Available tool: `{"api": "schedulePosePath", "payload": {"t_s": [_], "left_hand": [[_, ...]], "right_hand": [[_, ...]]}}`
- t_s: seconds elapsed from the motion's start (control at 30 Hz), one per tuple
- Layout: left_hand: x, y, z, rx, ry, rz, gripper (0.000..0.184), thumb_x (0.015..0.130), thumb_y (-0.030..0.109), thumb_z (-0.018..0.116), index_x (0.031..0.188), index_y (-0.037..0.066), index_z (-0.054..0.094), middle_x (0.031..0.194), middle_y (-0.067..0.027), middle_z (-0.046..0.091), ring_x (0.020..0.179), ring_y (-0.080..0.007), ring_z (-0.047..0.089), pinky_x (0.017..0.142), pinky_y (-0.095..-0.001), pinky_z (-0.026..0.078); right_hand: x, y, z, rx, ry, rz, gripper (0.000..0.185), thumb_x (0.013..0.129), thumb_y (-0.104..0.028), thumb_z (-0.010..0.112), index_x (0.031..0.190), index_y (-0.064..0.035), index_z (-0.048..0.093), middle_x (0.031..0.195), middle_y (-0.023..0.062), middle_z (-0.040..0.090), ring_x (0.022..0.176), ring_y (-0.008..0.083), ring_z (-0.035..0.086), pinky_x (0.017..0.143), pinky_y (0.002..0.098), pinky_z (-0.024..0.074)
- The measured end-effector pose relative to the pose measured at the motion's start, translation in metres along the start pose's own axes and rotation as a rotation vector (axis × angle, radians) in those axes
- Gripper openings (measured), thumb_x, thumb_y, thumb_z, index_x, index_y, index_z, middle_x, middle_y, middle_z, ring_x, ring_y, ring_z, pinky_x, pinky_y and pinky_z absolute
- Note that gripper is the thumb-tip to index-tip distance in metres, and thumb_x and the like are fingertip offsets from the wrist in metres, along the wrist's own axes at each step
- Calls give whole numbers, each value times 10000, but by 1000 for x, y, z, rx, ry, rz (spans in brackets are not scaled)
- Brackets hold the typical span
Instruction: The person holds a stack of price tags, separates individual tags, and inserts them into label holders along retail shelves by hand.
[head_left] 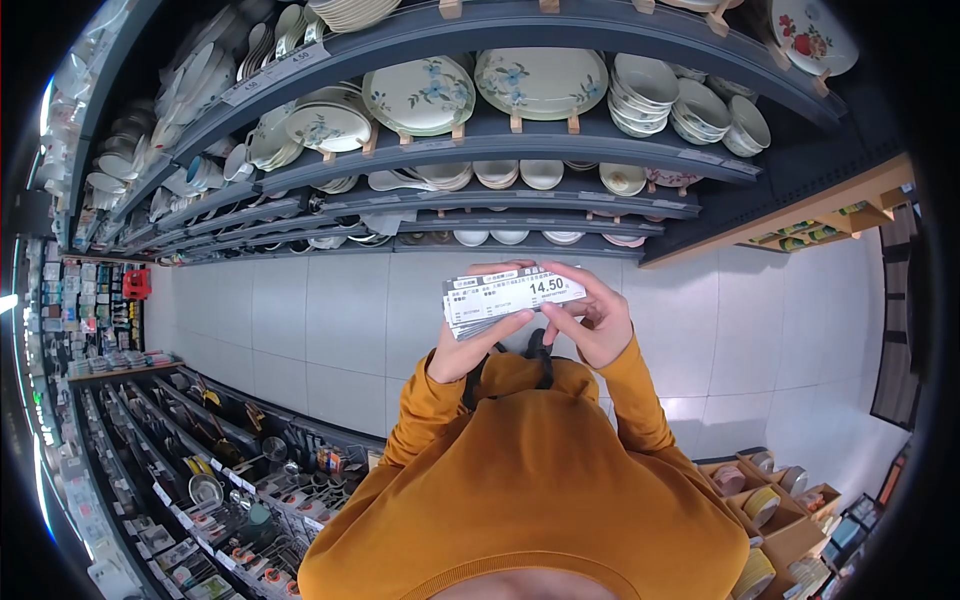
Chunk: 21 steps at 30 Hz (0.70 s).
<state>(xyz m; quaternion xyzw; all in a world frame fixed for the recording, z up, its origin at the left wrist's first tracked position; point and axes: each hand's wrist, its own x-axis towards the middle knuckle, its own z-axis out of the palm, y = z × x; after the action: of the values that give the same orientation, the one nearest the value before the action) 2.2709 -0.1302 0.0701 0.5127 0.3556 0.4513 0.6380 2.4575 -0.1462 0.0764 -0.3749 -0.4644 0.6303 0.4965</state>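
Observation:
A stack of white price labels [515, 297], the top one reading 14.50, is held in front of my body above the floor. My left hand [472, 345] grips the stack from its left side, with the thumb over the lower edge and the fingers behind. At the right end, my right hand [600, 318] has its thumb near the lower edge and its index finger along the top edge. The backs of the labels are hidden.
Ahead, shelves [430, 152] carry floral plates [418, 95], stacked bowls [642, 92] and other dishes. Kitchen utensils fill a rack [230, 480] at the lower left. Wooden bins [790, 525] with bowls stand at the lower right. Pale floor tiles [700, 330] lie between.

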Motion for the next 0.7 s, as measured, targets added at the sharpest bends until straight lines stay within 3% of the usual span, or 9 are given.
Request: {"api": "schedulePosePath", "payload": {"t_s": [0.13,0.43,0.7], "left_hand": [[0,2,3,-26,4,25,452,796,-83,653,1191,7,453,1251,-156,523,1158,-207,519,960,-319,443],[0,1,6,33,-23,41,465,783,-85,653,1194,23,463,1232,-140,524,1154,-212,522,953,-335,456],[-5,3,7,-17,3,33,441,799,-93,641,1188,6,459,1249,-167,521,1160,-217,518,957,-323,450]], "right_hand": [[-1,-1,0,-14,-1,8,466,879,8,592,1325,4,458,979,89,640,650,114,648,617,211,494],[-6,-12,5,74,-49,55,561,888,30,547,1415,-39,364,1171,129,568,667,137,667,574,207,500],[-12,-11,3,93,-13,28,599,896,35,531,1442,-42,295,1110,136,613,664,142,665,571,210,510]]}}
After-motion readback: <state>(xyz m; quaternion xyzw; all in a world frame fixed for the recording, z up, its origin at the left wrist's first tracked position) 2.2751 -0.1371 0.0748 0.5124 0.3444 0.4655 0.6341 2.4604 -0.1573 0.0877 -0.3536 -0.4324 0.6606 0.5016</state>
